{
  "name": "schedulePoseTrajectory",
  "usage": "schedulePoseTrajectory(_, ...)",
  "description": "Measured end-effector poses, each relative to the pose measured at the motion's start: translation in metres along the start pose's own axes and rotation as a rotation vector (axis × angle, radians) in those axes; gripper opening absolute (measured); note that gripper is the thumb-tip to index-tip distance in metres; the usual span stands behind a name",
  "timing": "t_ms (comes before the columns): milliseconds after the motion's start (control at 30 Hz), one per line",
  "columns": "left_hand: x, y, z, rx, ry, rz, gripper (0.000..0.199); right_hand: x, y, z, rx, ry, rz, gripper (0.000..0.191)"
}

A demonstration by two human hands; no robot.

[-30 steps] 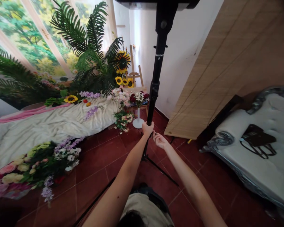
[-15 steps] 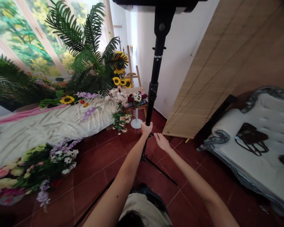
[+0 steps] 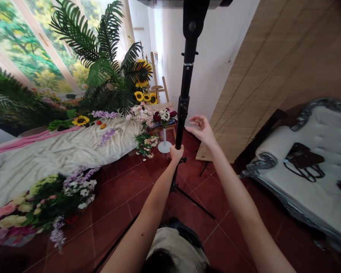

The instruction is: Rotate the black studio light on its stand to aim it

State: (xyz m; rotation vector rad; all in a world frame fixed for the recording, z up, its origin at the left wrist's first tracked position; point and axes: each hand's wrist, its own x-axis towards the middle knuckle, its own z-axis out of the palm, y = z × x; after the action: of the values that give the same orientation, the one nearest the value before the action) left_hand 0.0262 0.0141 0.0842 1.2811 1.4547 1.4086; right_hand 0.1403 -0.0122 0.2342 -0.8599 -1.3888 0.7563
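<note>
A black tripod stand rises upright in front of me, with a dark flat-bottomed fixture at its top, mostly cut off by the upper frame edge. My left hand is wrapped round its pole, below the middle collar. To the right of that collar, my right hand is raised with fingers curved and apart, holding nothing and not touching the pole. Lower down, a small clamp knob sticks out just under my left hand. The stand's legs spread over the red tiled floor.
A draped bed with flowers lies left, a flower bouquet before it. Behind stand a palm plant, a wooden easel and a white vase stand. At right are a bamboo blind and a white sofa holding a bag.
My right hand has risen from the lower clamp knob to beside the upper collar, its fingers now curved apart. My left hand keeps its hold on the pole.
</note>
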Motion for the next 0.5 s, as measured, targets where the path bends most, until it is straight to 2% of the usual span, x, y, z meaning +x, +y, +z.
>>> schedulePoseTrajectory(67, -0.001, 0.0, 0.0, 0.012, 0.01, -0.007, 0.025, 0.03, -0.03, 0.009, 0.041, -0.046, -0.079, 0.068)
schedulePoseTrajectory(133, -0.001, 0.0, 0.001, 0.008, 0.016, -0.005, 0.026, 0.051, -0.048, 0.023, 0.079, -0.116, -0.1, 0.068)
schedulePoseTrajectory(233, 0.0, 0.001, 0.001, 0.0, 0.014, 0.002, 0.028, 0.065, -0.053, 0.045, 0.114, -0.269, -0.023, 0.053)
schedulePoseTrajectory(300, 0.0, 0.001, -0.002, -0.002, -0.029, -0.002, 0.028, 0.067, -0.049, 0.056, 0.112, -0.291, 0.033, 0.044)
schedulePoseTrajectory(367, 0.0, -0.001, -0.008, -0.029, -0.12, -0.005, 0.028, 0.064, -0.042, 0.065, 0.087, -0.19, 0.033, 0.039)
schedulePoseTrajectory(500, -0.006, -0.012, -0.023, -0.183, -0.273, 0.05, 0.034, 0.046, -0.022, 0.079, -0.031, 0.153, -0.032, 0.032)
